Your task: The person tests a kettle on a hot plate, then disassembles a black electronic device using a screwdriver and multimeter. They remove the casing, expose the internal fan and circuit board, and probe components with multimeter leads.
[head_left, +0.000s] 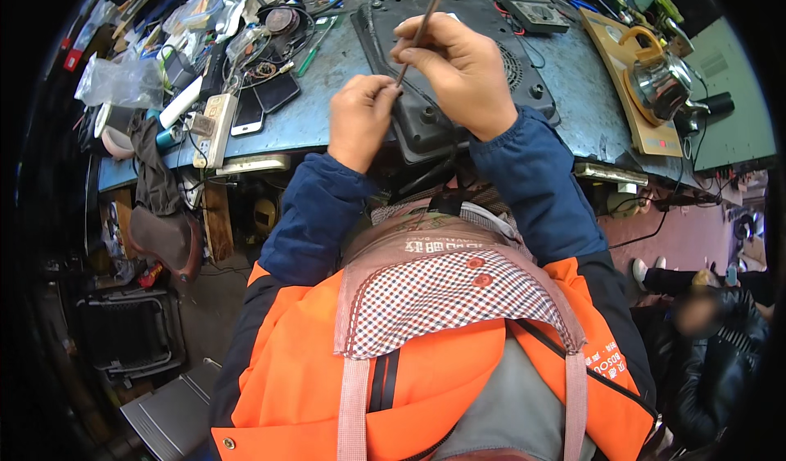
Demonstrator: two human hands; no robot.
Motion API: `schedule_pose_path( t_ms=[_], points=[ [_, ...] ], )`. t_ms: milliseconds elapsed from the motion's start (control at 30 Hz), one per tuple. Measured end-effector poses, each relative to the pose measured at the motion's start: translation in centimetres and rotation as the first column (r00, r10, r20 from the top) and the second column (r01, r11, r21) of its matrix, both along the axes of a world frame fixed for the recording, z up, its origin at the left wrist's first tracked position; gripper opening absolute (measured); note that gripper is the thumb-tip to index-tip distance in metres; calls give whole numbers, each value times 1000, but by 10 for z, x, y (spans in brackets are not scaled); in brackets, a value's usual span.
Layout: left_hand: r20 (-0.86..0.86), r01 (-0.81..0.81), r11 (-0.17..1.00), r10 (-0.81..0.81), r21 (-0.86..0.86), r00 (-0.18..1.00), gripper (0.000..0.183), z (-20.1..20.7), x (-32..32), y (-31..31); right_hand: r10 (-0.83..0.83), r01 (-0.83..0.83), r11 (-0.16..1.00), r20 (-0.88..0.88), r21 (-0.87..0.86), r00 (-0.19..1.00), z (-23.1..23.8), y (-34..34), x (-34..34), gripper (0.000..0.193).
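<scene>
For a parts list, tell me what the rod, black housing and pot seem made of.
Rod: probably steel, dull with slight sheen; thin and straight. Housing: likely matte plastic, judging by its moulded-looking ridges and grille. Pot: glossy, glass or polished metal; bright reflections leave it open.

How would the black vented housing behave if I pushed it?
The black vented housing would probably not tip, because it lies broad and flat. Its moulded form suggests stiffness. With its round feet facing up, it may slide.

Phones (pixel 278 94) left of casing (pixel 419 101); multimeter (pixel 540 12) right
</scene>
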State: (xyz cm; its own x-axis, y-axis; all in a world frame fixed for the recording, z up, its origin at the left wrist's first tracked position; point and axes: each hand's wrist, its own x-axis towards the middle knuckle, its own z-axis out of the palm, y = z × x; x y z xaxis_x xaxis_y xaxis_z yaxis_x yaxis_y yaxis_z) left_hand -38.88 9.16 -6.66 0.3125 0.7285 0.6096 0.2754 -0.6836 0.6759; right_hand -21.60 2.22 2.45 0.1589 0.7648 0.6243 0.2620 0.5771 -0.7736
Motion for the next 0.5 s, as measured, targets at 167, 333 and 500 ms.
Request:
schedule_pose_path(
  t_ms=[167, 333, 500],
  points=[
    [-493, -236, 937, 337, 257, 802, 26, 28, -23, 75, -168, 170, 985, -98, 9, 981, 5, -49, 65, 22],
    [-367, -120, 978, 177, 173, 913, 31, 48, -18, 79, -425, 421, 905, -77, -56, 902, -6, -97, 137, 23],
    [-222, 154, 979, -122, 130, 967, 19, 64, 21, 13, -485, 480, 873, -50, -91, 873, -26, -105, 165, 19]
  ],
)
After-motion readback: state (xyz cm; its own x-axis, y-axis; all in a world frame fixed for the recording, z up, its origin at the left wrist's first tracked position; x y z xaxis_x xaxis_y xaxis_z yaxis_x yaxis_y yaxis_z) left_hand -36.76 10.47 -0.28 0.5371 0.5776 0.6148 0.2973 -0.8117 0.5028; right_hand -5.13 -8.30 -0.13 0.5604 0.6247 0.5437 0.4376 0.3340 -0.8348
